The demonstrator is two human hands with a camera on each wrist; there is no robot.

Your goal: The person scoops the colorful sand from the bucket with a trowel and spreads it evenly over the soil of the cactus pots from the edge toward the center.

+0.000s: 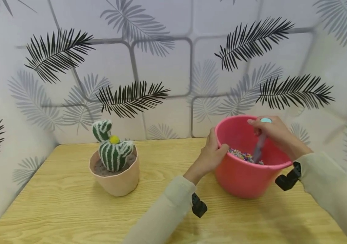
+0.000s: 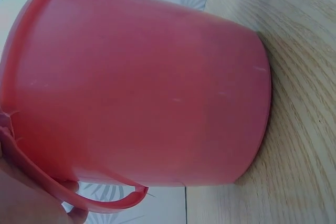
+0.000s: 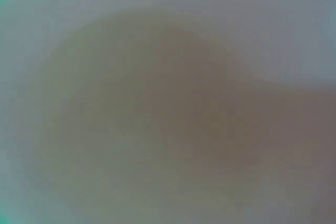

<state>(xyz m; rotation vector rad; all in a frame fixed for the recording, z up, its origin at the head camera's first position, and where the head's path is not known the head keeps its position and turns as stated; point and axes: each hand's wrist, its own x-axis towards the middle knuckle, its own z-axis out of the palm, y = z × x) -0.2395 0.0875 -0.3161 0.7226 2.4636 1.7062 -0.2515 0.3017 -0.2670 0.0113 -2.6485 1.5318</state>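
A pink bucket [image 1: 243, 181] stands on the wooden table at the right, with small multicoloured beads [image 1: 241, 155] inside. My left hand [image 1: 209, 155] grips its rim on the left side, thumb over the edge. In the left wrist view the bucket's wall [image 2: 142, 87] fills most of the picture, and its handle [image 2: 113, 203] hangs beside the fingers. Over the bucket, my right hand [image 1: 275, 132] holds a translucent greyish stick-like tool [image 1: 259, 146] with a teal end on top. The tool's lower end is blurred among the beads. The right wrist view is too blurred to read.
A knitted cactus [image 1: 112, 156] in a pale peach pot [image 1: 118, 183] stands on the table [image 1: 69, 210] at the left. Behind the table rises a wall [image 1: 173, 67] with a leaf pattern, close to the bucket's far side.
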